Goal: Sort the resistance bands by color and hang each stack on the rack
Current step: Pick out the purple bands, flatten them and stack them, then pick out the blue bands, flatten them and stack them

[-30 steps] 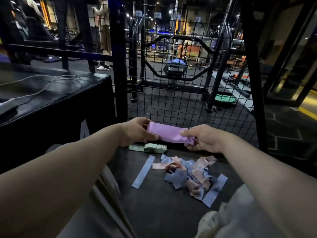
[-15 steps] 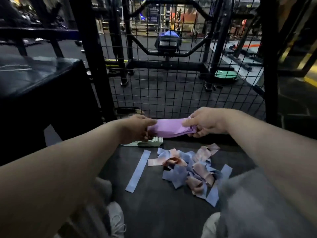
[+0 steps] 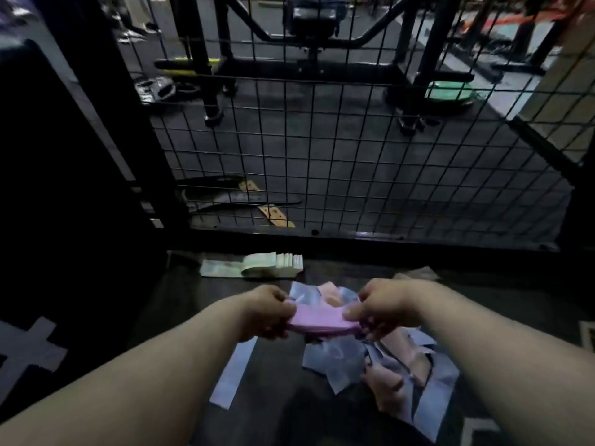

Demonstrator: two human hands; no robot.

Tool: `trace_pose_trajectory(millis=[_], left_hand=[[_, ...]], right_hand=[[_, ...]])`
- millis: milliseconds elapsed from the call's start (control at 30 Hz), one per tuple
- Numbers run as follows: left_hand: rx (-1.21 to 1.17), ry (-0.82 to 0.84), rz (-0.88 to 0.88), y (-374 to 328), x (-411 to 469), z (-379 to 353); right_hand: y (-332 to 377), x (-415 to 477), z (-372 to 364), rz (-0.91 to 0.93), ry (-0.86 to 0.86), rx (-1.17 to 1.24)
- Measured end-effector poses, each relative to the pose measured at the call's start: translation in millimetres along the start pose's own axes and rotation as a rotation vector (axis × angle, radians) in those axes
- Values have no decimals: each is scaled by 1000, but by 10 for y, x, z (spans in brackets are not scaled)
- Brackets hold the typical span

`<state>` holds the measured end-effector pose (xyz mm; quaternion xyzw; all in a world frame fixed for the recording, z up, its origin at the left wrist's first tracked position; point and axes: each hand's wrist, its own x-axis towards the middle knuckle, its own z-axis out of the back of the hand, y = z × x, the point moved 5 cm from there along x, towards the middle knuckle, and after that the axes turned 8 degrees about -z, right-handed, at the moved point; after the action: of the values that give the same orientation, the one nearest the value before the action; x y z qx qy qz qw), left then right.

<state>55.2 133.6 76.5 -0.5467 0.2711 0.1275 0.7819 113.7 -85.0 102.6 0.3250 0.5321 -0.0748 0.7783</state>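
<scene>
Now purple band stack [image 3: 317, 322] horiz, long axis L-R; left hand [image 3: 269, 312] & right hand [image 3: 380, 309] pinch ends.

Folded stack [image 3: 257, 268] before mesh panel [image 3: 354, 156]; single band [image 3: 233, 371] left of loose pile [image 3: 335, 362].

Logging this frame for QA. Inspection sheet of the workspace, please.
Surface: dark floor mat, dimly lit.
Job's things: purple band stack held over the loose pile of blue and pink bands, which is unsorted; green band stack folded on the mat near the wire mesh panel; single blue band flat, left of the pile.
Clutter: dark flat items and a tan strip behind the wire mesh panel, kind unclear.
Grippers: left hand and right hand each grip one end of the purple band stack.
Cables: nothing seen.
Surroundings: black box at left; gym machine and green disc beyond the panel.
</scene>
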Motion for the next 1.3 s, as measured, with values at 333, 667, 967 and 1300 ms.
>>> trace_pose_trajectory(millis=[333, 667, 967, 1300], left_hand=[[-99, -182, 54, 80, 1655, -328], [-114, -338, 59, 108, 2678, -397], [80, -469, 42, 207, 3130, -433], [139, -543, 99, 332, 3160, -452]], right_hand=[[-15, 1386, 877, -114, -100, -133], [-17, 2296, 1554, -46, -339, -124], [-355, 2753, 1533, 1, -574, 114], [-264, 2832, 1438, -42, -679, 40]])
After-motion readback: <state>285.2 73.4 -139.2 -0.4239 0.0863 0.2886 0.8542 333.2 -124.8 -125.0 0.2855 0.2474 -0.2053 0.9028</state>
